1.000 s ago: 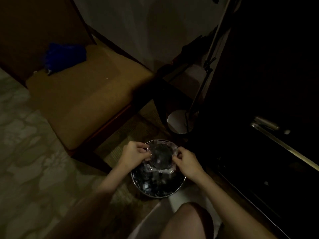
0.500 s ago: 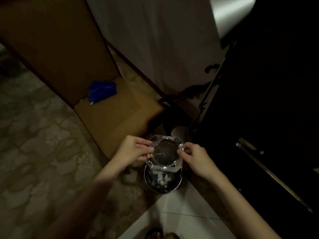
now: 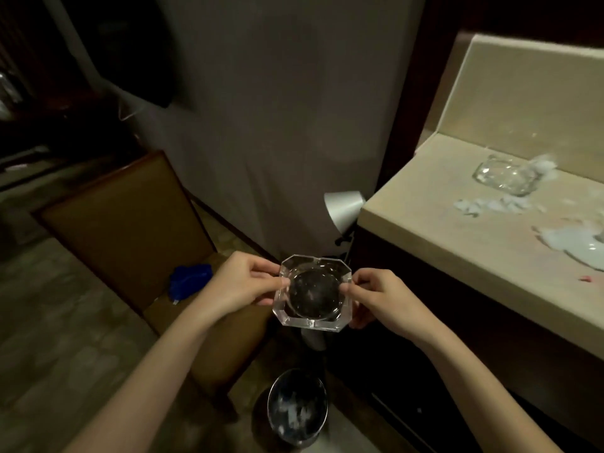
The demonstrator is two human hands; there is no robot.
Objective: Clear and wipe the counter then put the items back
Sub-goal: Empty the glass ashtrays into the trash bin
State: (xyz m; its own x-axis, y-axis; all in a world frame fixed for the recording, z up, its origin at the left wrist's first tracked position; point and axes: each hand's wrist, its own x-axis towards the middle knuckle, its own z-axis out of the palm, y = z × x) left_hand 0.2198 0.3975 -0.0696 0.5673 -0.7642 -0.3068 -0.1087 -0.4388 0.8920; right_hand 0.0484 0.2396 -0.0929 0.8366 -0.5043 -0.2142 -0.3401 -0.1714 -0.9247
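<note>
1. The left hand (image 3: 243, 278) pinches the glass ashtray's (image 3: 313, 291) left edge.
2. The right hand (image 3: 379, 297) pinches its right edge.
3. The ashtray, clear and octagonal, is held level in the air, left of the counter (image 3: 441, 223).

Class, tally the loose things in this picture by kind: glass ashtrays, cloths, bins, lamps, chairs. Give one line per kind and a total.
Glass ashtrays: 2, one held, one on the counter
Blue cloth: 1
Bin: 1
Lamp: 1
Chair: 1
Total: 6
</note>
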